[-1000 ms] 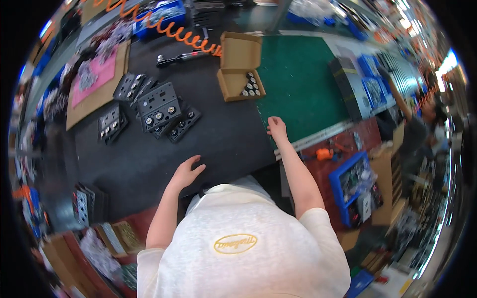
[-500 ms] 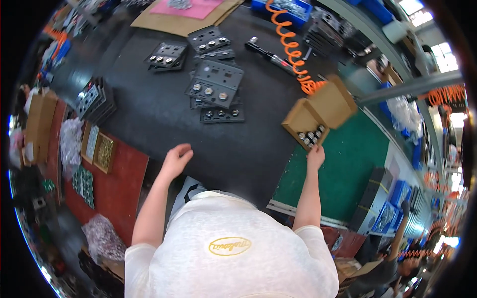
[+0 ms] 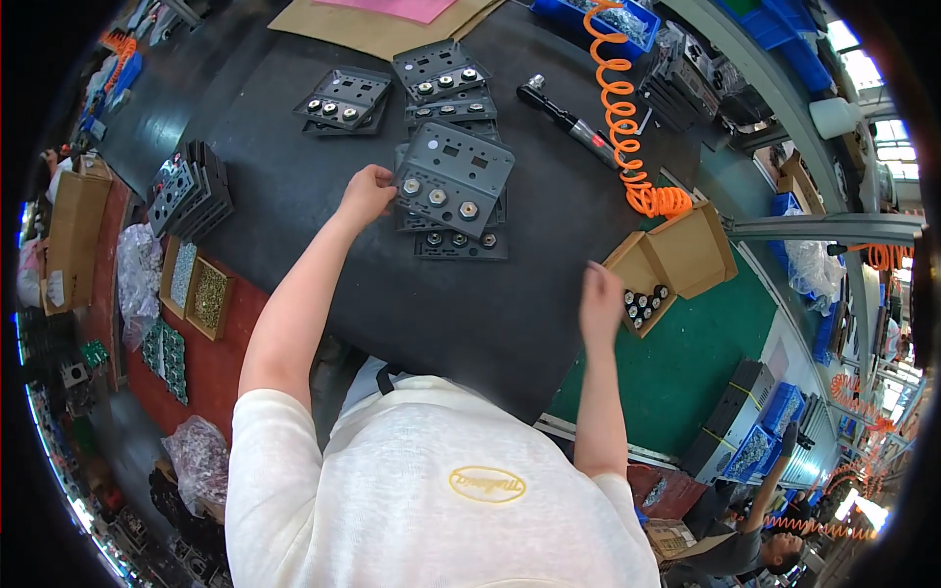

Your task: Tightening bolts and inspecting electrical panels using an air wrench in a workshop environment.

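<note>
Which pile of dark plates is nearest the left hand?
The overlapping pile just right of the left hand, its edge at the fingertips. Others, including the small pair and the far-left stack, sit farther off.

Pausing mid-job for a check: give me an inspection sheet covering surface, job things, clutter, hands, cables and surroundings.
Surface: black tabletop; green area at right.
Job's things: dark plates in overlapping piles, with round fittings; open box holding small parts.
Clutter: hand tool beyond the plates; pink sheet on cardboard.
Left hand: at the central pile's left edge; grip unclear.
Right hand: blurred, beside the box; grip unclear.
Cables: coiled orange hose, bunched near the box.
Surroundings: co-worker at lower right; red table at left.
</note>
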`<state>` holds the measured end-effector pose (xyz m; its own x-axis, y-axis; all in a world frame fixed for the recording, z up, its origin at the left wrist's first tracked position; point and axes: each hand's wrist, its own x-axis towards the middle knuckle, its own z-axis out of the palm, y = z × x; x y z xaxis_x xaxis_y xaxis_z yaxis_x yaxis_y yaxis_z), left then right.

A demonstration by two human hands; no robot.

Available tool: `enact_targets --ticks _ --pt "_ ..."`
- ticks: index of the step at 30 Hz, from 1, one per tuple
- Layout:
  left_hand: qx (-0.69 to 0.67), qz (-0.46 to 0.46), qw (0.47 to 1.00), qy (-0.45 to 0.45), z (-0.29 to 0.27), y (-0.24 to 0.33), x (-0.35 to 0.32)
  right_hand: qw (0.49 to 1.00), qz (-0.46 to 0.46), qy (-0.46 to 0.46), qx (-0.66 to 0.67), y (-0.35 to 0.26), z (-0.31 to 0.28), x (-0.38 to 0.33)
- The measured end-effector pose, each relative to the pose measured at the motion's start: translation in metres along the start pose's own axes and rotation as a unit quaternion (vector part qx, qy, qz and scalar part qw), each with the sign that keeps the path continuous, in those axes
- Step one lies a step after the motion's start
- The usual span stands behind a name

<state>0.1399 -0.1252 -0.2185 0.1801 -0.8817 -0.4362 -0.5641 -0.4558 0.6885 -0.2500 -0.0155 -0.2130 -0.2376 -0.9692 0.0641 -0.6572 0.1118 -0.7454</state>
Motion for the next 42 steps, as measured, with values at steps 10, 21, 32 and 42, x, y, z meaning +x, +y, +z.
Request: enact_targets --ticks 10,21,32,42 --pt "-0.193 -0.06 0.966 -0.163 0.003 -0.005 -0.022 0.988 -0.141 -0.062 0.024 -0.092 0.143 0.082" --pt "-0.385 -0.035 0.9 0.203 0.006 -0.039 -0.063 0.931 -0.25 -0.252 0.087 -0.137 0.118 0.12" --pt "-0.375 -0.154 0.856 0.32 -0.002 -0.136 -0.095 0.892 -0.235 -0.137 -0.361 0.01 0.11 0.282" --pt "0.079 -0.059 0.93 0.354 0.003 -0.149 -0.115 0.953 -0.106 -0.212 -0.187 -0.026 0.066 0.252"
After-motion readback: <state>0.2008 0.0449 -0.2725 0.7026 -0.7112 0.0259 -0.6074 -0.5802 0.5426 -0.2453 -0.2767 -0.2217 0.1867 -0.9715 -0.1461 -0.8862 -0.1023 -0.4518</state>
